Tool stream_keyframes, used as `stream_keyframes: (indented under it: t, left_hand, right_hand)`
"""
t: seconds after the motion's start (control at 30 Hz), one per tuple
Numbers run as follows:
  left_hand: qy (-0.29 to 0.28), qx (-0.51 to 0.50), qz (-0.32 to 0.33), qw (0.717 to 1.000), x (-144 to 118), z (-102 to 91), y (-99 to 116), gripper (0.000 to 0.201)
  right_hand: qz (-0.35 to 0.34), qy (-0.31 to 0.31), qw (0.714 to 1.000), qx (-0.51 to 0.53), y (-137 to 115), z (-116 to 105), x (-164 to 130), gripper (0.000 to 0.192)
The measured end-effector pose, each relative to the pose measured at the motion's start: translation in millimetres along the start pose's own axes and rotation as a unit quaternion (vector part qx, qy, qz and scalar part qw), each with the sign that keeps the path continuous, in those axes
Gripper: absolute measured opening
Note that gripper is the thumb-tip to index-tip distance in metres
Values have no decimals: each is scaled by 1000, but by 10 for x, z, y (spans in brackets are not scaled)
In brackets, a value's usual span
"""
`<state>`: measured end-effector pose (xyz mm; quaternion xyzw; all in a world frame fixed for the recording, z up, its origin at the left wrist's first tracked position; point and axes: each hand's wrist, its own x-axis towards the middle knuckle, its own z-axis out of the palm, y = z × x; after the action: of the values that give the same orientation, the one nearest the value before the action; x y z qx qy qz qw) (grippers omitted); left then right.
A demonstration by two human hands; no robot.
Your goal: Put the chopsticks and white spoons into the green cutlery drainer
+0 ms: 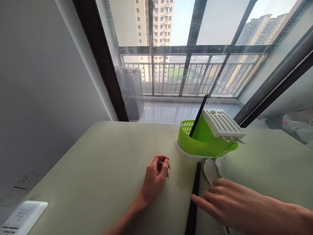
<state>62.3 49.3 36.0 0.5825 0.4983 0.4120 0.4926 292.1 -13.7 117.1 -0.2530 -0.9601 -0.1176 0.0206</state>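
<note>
My left hand rests near the middle of the table with its fingers curled and thumb against the fingertips; nothing shows in it. My right hand is slightly blurred, reaching in from the right with one digit stretched out over a bundle of black chopsticks. Whether it touches them I cannot tell. Several white spoons lie beside the chopsticks, their handles mostly hidden under this hand. Behind them stands a green utensil holder with a white slotted top and a pair of black chopsticks leaning inside.
The pale green table reaches back to a glass door. At its lower left corner lies a white device with a digital display. A wall socket is at the left. Beyond the glass are a balcony railing and tall buildings.
</note>
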Motion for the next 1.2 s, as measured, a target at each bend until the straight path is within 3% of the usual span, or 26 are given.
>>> stream_keyframes:
  t: [0.2,0.4,0.97,1.2]
  left_hand:
    - [-4,10,3,1000,0,-2,-15,29]
    - [-8,16,11,1000,1,2,-36,29]
    - [-21,26,8,999,-5,1,-21,29]
    - [-22,26,10,999,5,6,-26,28]
  right_hand:
    - [-44,0,999,-17,-149,241,83,13]
    - [-58,-9,998,7,-215,373,159,16]
    - [-80,-62,994,48,-245,298,357,13]
    - [-83,-34,995,51,-254,322,374,17]
